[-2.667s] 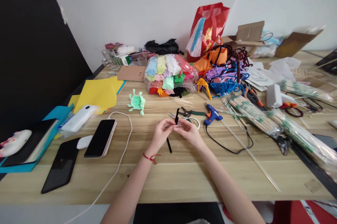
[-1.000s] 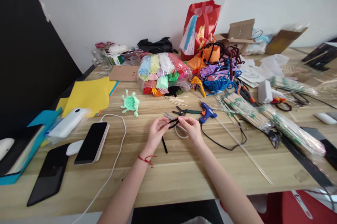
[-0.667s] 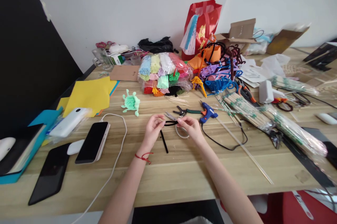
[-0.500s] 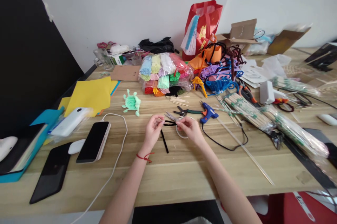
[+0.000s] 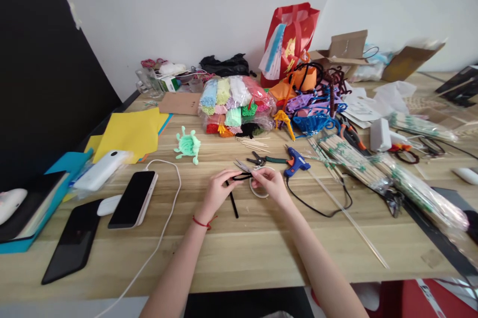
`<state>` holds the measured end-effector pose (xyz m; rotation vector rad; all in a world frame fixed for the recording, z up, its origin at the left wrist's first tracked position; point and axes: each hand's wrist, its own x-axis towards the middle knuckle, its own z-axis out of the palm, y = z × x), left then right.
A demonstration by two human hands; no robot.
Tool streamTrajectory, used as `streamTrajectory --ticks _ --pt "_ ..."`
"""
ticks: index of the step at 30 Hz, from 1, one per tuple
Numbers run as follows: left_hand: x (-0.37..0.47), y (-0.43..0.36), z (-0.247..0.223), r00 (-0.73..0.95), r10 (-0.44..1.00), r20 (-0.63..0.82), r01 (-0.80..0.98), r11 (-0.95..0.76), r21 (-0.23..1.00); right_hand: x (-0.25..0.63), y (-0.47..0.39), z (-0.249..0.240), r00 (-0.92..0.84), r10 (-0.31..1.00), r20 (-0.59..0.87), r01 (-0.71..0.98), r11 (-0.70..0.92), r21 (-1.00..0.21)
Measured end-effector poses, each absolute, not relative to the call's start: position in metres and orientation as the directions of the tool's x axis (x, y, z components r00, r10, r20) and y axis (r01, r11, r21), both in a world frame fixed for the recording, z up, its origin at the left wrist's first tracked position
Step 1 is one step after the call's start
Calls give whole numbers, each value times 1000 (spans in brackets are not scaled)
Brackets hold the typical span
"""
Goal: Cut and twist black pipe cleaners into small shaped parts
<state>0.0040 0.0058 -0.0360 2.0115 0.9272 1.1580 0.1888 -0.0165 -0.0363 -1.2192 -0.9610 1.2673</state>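
Left of centre, the left hand [image 5: 216,192] pinches one end of a black strip [image 5: 241,177] that, with the hands now parted, spans mid-frame as a narrow loop (shaping seems under way) over the tabletop [image 5: 246,263], while the right hand [image 5: 274,187] pinches the loop's other end near the blue glue gun [image 5: 298,159].

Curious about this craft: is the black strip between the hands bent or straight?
Bent: the black strip curves in a narrow loop between the left hand and right hand.
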Motion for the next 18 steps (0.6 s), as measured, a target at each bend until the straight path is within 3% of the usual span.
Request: streamTrajectory --ticks 8,14,18 --pt "3 10 -40 278 881 383 207 -444 872 188 -17 -39 55 991 -125 -231 -110 -967" --pt "2 14 -50 254 914 317 113 -353 929 189 -17 -39 114 993 10 -86 19 -996" --pt "1 15 -55 243 911 334 148 -375 915 190 -17 -37 112 990 85 3 85 -996"
